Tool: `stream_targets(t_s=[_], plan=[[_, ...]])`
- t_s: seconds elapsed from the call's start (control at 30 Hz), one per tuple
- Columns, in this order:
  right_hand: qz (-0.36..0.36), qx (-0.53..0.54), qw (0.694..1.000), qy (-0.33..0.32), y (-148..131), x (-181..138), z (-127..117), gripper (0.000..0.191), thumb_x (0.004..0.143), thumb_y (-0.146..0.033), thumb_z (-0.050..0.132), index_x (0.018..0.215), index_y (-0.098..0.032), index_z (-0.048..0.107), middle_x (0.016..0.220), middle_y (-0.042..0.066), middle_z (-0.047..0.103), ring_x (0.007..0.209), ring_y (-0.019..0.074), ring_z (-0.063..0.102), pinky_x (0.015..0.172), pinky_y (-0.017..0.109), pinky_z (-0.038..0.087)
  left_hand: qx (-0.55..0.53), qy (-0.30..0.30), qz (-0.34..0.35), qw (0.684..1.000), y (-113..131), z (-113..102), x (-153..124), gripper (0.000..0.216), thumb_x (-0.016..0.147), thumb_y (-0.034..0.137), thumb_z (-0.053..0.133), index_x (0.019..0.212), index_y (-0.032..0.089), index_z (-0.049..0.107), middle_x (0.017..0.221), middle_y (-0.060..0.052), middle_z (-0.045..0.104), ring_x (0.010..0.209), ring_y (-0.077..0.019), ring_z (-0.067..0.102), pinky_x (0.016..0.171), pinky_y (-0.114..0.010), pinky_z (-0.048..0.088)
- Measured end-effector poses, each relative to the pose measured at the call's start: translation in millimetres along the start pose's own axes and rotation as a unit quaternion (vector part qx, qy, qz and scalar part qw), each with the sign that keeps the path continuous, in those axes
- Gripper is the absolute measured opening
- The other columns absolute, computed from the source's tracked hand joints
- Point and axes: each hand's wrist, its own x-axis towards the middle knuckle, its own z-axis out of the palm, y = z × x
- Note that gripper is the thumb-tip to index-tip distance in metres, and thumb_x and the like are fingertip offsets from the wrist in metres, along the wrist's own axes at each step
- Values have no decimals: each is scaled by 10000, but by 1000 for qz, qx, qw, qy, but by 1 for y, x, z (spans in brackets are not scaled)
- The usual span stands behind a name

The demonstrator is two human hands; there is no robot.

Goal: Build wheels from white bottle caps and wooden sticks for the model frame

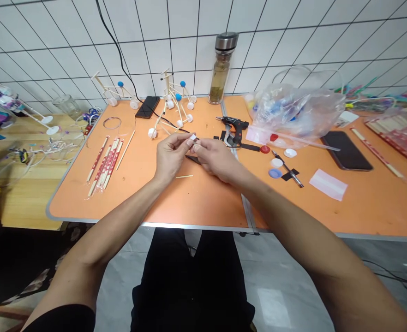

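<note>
My left hand (171,156) is closed in a pinch above the orange table, with a small white piece (193,137) at its fingertips. My right hand (214,157) meets it there, thumb and fingers pressed together close to the white piece; what they grip is mostly hidden. A dark, narrow object (193,159) shows beneath the two hands, partly covered. Below them a short thin wooden stick (184,176) lies on the table. Just behind stand small stick frames (176,103) with white wheels and blue caps.
A black glue gun (235,127) and a craft knife (290,170) lie to the right, among loose caps. Wrapped chopsticks (107,165) lie left. At the back are a tea bottle (220,69), a phone (148,107) and a plastic bag (296,108). Another phone (347,150) lies right.
</note>
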Motion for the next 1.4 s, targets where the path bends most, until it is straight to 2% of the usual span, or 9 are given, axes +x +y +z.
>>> stream_targets(t_s=[0.1, 0.17, 0.27, 0.33, 0.4, 0.5, 0.7, 0.97, 1.4], plan=[[38, 193, 974, -114, -4, 5, -10, 330, 1112, -578, 541, 1037, -259, 582, 682, -102, 324, 509, 117, 160, 487, 247, 223, -15, -4, 6, 1000, 5, -2, 4, 354, 877, 522, 1017, 1066, 245, 902, 1071, -90, 896, 1044, -256, 863, 1024, -435, 696], [37, 235, 967, -95, -4, 6, -6, 343, 1082, -595, 607, 1008, -262, 568, 678, -112, 303, 520, 112, 146, 491, 249, 191, -48, 1, -13, 999, 3, -7, 9, 348, 892, 521, 1008, 1071, 254, 876, 1189, -95, 902, 1097, -263, 871, 1031, -440, 710], [-33, 72, 996, 42, -1, 3, 5, 330, 1085, -502, 623, 885, -257, 533, 716, -34, 475, 614, 146, 375, 591, 283, 287, -90, -3, -62, 994, -5, -17, 18, 377, 896, 562, 997, 1065, 263, 843, 1249, -90, 904, 1179, -290, 880, 1025, -433, 739], [-69, -83, 988, 108, 0, 0, 9, 269, 1099, -423, 580, 895, -250, 558, 806, 29, 617, 733, 198, 510, 679, 319, 340, -94, -10, -88, 992, -10, -23, 22, 381, 916, 580, 977, 1062, 257, 836, 1260, -96, 904, 1230, -315, 875, 1037, -442, 748], [-68, -190, 972, 121, 2, -3, 10, 210, 1117, -385, 521, 1013, -238, 630, 893, 68, 709, 801, 243, 577, 721, 347, 343, -97, -22, -102, 990, -12, -26, 24, 363, 941, 577, 956, 1060, 257, 833, 1293, -98, 899, 1274, -328, 864, 1054, -448, 751], [-55, -274, 953, 116, 3, -5, 7, 289, 1146, -360, 438, 1177, -203, 679, 989, 119, 773, 845, 286, 637, 723, 366, 318, -101, -40, -105, 988, -13, -28, 25, 320, 982, 551, 926, 1091, 264, 835, 1329, -102, 890, 1329, -336, 845, 1060, -446, 755], [-56, -319, 939, 114, 2, -5, 6, 368, 1191, -362, 384, 1271, -170, 688, 1107, 165, 823, 892, 300, 691, 708, 367, 286, -125, -43, -121, 984, -9, -22, 22, 279, 991, 468, 935, 1131, 243, 847, 1311, -109, 892, 1366, -346, 829, 1106, -446, 744], [-44, -344, 930, 119, 0, -4, 8, 361, 1201, -344, 401, 1292, -153, 693, 1157, 180, 836, 925, 313, 720, 693, 368, 275, -149, 11, -170, 974, 13, -1, 7, 151, 986, 314, 928, 1091, 236, 851, 1341, -71, 894, 1423, -271, 798, 1205, -391, 679], [-42, -378, 916, 124, 2, -6, 8, 372, 1218, -360, 383, 1308, -153, 678, 1154, 177, 844, 936, 307, 747, 711, 363, 327, -115, -23, -111, 987, -4, -9, 11, 306, 893, 467, 1013, 1097, 279, 886, 1271, -53, 906, 1257, -244, 861, 1075, -362, 734]])
